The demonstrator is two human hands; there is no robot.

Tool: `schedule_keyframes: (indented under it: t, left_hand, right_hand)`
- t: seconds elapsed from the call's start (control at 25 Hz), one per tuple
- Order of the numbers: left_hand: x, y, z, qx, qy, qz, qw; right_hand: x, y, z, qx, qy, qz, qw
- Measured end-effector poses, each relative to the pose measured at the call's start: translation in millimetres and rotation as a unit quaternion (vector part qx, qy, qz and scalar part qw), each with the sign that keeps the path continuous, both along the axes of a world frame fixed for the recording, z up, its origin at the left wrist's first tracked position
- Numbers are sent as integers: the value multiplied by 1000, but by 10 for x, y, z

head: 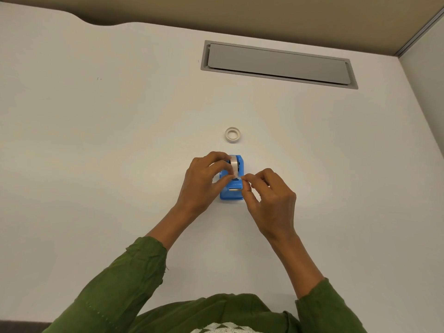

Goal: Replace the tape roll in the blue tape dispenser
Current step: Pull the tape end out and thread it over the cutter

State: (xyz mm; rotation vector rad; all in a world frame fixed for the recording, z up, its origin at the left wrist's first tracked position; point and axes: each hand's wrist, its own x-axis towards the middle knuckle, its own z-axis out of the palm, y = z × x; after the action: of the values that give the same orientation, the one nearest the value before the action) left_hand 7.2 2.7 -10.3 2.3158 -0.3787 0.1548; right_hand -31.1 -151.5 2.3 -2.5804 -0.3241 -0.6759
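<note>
While seated in dispenser [232, 188], roll [234, 165] meets fingers [222, 157].

The small blue plastic tape dispenser [231, 192] under my fingers looks smooth with a soft sheen; a short silvery metal strip [235, 189] near its front end catches the light; the roll of clear glossy tape [234, 165] seated in it shines pale and slick, and a loose length of that film runs down to my right hand [269, 200]; my left hand [204, 181] curls around the roll; the spare whitish tape ring [232, 134] beyond lies flat and looks duller; the white desk top [96, 164] is matt and smooth; the long grey cable-tray lid [278, 63] appears to be brushed metal or matt plastic; my green sleeves [125, 280] are soft, creased woven cloth.
</note>
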Motion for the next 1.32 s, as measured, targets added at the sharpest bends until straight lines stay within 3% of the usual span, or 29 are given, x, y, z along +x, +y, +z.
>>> schedule_keyframes:
  t: [0.24, 0.6, 0.8, 1.12, 1.32]
  left_hand:
    - [12, 1, -12, -34, 28, 3, 999]
    - [20, -88, 86, -152, 90, 124, 976]
    - [114, -132, 189, -205, 162, 166, 951]
    - [114, -141, 163, -252, 166, 153, 941]
    - [118, -139, 158, -233, 152, 131, 952]
  right_hand:
    - [33, 8, 14, 35, 25, -5, 999]
    - [337, 48, 203, 261, 215, -30, 941]
    - [427, 51, 242, 273, 252, -27, 928]
    - [506, 60, 399, 264, 230, -5, 937]
    - [540, 54, 425, 223, 219, 16, 950]
